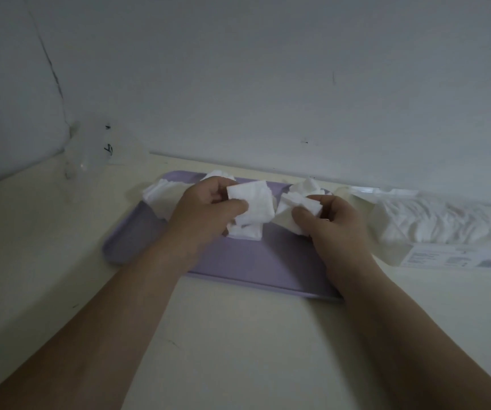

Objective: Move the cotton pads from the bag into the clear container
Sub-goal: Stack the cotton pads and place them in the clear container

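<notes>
My left hand grips a stack of white cotton pads above a lilac tray. To its right, my right hand pinches a smaller bunch of cotton pads. More loose pads lie on the tray's far left side and near its far right corner. The clear plastic bag, still holding white pads, lies on its side to the right of the tray. A clear container stands in the far left corner by the wall; it is hard to make out.
Everything sits on a cream table pushed against a white wall. A printed label shows on the bag's near side. A white cushion-like shape fills the far left.
</notes>
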Tool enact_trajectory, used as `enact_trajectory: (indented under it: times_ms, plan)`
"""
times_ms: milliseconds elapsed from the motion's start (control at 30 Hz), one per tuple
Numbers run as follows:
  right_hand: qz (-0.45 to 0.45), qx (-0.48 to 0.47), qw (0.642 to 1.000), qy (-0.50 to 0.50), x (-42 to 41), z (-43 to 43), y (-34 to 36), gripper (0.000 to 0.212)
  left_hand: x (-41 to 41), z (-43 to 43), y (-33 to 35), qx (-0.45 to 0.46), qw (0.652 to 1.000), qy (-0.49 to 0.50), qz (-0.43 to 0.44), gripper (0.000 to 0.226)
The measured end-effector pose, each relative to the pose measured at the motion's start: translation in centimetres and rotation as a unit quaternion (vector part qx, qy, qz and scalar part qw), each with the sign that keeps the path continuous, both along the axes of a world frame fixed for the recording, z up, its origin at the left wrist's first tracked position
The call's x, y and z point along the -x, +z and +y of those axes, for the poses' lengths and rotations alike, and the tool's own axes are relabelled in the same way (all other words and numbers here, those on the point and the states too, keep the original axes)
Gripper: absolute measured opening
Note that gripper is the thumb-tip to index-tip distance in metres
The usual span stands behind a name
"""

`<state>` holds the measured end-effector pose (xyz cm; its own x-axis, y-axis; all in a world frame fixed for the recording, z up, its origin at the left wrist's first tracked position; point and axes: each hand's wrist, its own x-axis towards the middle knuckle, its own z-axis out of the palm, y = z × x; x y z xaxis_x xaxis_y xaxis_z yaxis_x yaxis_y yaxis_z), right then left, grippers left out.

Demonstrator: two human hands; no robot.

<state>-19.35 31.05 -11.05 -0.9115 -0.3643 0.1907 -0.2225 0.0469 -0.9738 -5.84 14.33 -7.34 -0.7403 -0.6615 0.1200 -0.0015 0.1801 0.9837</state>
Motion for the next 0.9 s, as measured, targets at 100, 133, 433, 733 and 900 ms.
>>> enact_trajectory:
  times_ms: [100, 133, 433, 733, 900]
  plan:
    - [0.012, -0.009, 1.0, 0.004, -0.2, 0.1, 0.0, 0.021, -0.1, 0.6, -0.3, 0.031, 0.999, -0.015, -0.024, 0.017]
    - [0.019, -0.013, 1.0, 0.005, -0.3, 0.1, 0.1, 0.021, -0.2, 0.7, -0.4, 0.038, 0.999, -0.017, -0.029, 0.013]
    - [0.029, -0.029, 0.999, 0.003, -0.6, 0.1, 0.4, 0.022, -0.2, 0.6, -0.2, -0.028, 0.998, -0.041, 0.025, 0.016]
    - [0.072, -0.022, 0.996, -0.055, -1.1, 0.7, 1.4, 0.024, 0.3, 0.4, -0.8, 0.018, 0.999, -0.039, 0.013, 0.011]
    - [0.098, 0.019, 0.992, -0.082, -1.6, 0.9, 2.3, 0.022, 0.1, 0.6, -0.2, 0.084, 0.995, 0.001, 0.052, 0.009]
